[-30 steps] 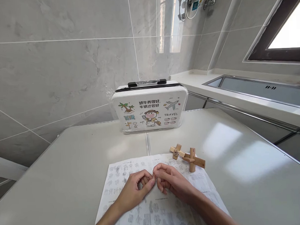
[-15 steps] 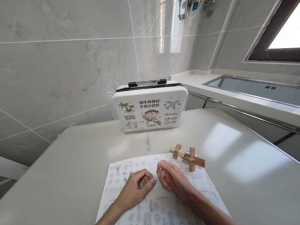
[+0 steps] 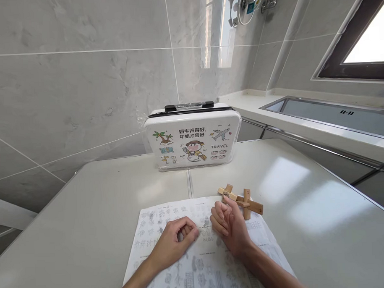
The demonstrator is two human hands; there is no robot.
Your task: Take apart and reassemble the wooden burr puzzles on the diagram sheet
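Note:
My left hand (image 3: 176, 241) rests on a printed paper sheet (image 3: 180, 279). Its fingers are curled in with the thumb against them, and nothing shows in its grasp. My right hand (image 3: 231, 231), palm turned up over the sheet, has its fingers folded towards the palm and its thumb sticking out; it holds nothing I can see. Just beyond that thumb lie two cross-shaped assemblies of wooden pieces. The left wooden cross (image 3: 229, 188) is lighter and partly covered by the thumb. The right wooden cross (image 3: 247, 204) stands near the sheet's far right corner, its pieces marked with small characters.
A white cartoon-printed case (image 3: 193, 142) in clear plastic wrap stands at the back of the white table (image 3: 88, 231). Behind it rises a grey tiled wall (image 3: 82, 80). To the right is a counter with a sink (image 3: 329, 112), below a window (image 3: 365, 45).
My right hand has shifted right, towards the wooden crosses, and rolled palm up with its thumb out. My left hand has stayed in place.

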